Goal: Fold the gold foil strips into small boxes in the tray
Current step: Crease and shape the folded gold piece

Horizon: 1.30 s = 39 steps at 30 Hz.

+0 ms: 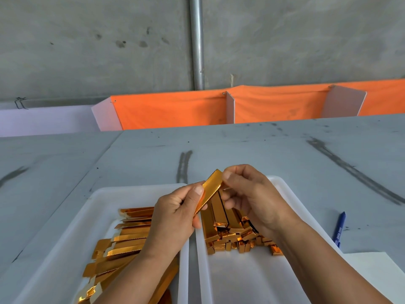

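**Both hands on one gold strip above the trays**

A long, narrow gold foil strip [209,190] was held in the air over the gap between two trays, tilted so its far end pointed up and to the right. The left hand [175,216] pinched the strip's near, lower part between thumb and curled fingers. The right hand [249,194] gripped its far, upper end, thumb on top and fingers curled beneath.

Below the left hand sat a shallow white plastic tray [87,224] holding a loose heap of flat, unfolded gold foil strips [129,236], most lying left to right, some showing pale undersides. Just to its right stood a second white plastic tray [241,279], the two nearly touching along their long sides. A pile of folded gold foil boxes [228,230], long and square-sectioned, lay in the far half of that tray, under and beside the right hand.

Both trays rested on a scuffed grey tabletop [241,145]. A blue pen [339,229] lay on it to the right of the right tray, with a white sheet of paper [372,273] near it. At the far edge hung an orange cloth [175,110] before a grey concrete wall [87,40] with an upright metal pipe [197,40].
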Each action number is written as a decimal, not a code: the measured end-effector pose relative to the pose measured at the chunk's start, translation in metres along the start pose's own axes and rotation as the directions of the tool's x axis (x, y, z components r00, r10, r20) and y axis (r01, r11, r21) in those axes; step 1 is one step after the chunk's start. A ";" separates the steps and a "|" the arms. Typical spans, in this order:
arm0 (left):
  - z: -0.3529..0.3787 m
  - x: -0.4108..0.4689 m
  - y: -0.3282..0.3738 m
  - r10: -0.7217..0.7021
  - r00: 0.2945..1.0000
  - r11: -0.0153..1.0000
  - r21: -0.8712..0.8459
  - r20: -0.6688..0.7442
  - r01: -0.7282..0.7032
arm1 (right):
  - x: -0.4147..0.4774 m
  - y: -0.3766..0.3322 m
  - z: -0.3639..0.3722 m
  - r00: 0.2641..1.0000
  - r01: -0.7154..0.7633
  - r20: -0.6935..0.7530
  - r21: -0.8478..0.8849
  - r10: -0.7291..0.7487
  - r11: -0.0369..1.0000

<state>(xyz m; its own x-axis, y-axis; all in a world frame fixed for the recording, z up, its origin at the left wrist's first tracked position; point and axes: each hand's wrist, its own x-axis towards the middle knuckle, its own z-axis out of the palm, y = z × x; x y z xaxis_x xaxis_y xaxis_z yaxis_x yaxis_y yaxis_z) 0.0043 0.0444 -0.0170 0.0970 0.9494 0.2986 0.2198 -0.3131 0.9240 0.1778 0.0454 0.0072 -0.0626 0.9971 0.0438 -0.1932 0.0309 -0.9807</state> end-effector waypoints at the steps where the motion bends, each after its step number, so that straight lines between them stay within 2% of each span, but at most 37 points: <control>1: 0.000 0.000 0.000 -0.001 1.000 1.000 0.004 -0.006 0.001 | 0.000 0.001 0.001 1.000 -0.016 0.014 -0.031 0.016 0.999; 7: 0.004 -0.002 0.003 0.017 0.999 1.000 -0.019 0.041 -0.016 | 0.002 0.003 0.000 0.997 0.019 -0.078 -0.092 -0.026 0.996; 9: 0.001 0.000 0.004 0.017 0.998 1.000 -0.027 0.055 -0.016 | 0.005 -0.002 -0.006 0.976 0.051 -0.207 -0.104 -0.072 0.993; 11: -0.007 0.005 0.001 0.000 1.000 0.997 0.079 -0.013 0.001 | 0.007 -0.009 -0.017 0.919 0.025 -0.383 -0.187 -0.096 0.982; 13: -0.019 0.011 -0.003 -0.004 0.996 0.935 0.354 -0.092 0.037 | 0.008 -0.010 -0.028 0.875 -0.046 -0.467 -0.344 -0.129 0.938; 15: -0.030 0.014 -0.007 -0.063 0.996 0.823 0.561 -0.066 0.089 | 0.010 -0.006 -0.031 0.876 -0.097 -0.452 -0.504 -0.167 0.858; 18: -0.045 0.014 -0.010 -0.287 0.957 0.716 0.673 0.043 0.185 | 0.014 0.007 -0.026 0.909 -0.126 -0.375 -0.664 -0.182 0.737; 21: -0.061 0.013 -0.008 -0.521 0.838 0.638 0.727 0.165 0.253 | 0.016 0.013 -0.023 0.935 -0.123 -0.317 -0.708 -0.157 0.695; 23: -0.065 0.011 -0.006 -0.626 0.754 0.569 0.778 0.199 0.268 | 0.016 0.014 -0.023 0.935 -0.102 -0.301 -0.734 -0.187 0.671; 26: -0.062 0.010 -0.006 -0.699 0.690 0.415 0.892 0.187 0.178 | 0.016 0.014 -0.024 0.929 -0.078 -0.300 -0.735 -0.219 0.673; 31: -0.055 0.009 -0.012 -0.671 0.729 0.318 0.941 0.136 0.117 | 0.015 0.014 -0.022 0.912 -0.041 -0.310 -0.721 -0.270 0.691; 33: -0.055 0.009 -0.013 -0.635 0.762 0.334 0.934 0.126 0.124 | 0.014 0.014 -0.020 0.904 -0.018 -0.308 -0.720 -0.296 0.694; 35: -0.056 0.011 -0.013 -0.539 0.836 0.416 0.895 0.101 0.160 | 0.012 0.015 -0.018 0.898 0.008 -0.304 -0.711 -0.318 0.703; 37: -0.057 0.016 -0.011 -0.387 0.922 0.544 0.813 0.024 0.207 | 0.011 0.015 -0.016 0.899 0.040 -0.293 -0.685 -0.326 0.727; 39: -0.058 0.019 -0.008 -0.268 0.959 0.715 0.649 -0.091 0.261 | 0.009 0.014 -0.013 0.905 0.078 -0.272 -0.648 -0.327 0.757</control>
<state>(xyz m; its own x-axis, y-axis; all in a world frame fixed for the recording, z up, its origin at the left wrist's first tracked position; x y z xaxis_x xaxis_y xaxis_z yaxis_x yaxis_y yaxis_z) -0.0515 0.0666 -0.0044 -0.0542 0.9967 0.0608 0.8122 0.0086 0.5833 0.1877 0.0555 -0.0083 0.2731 0.9113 0.3080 0.4835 0.1468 -0.8630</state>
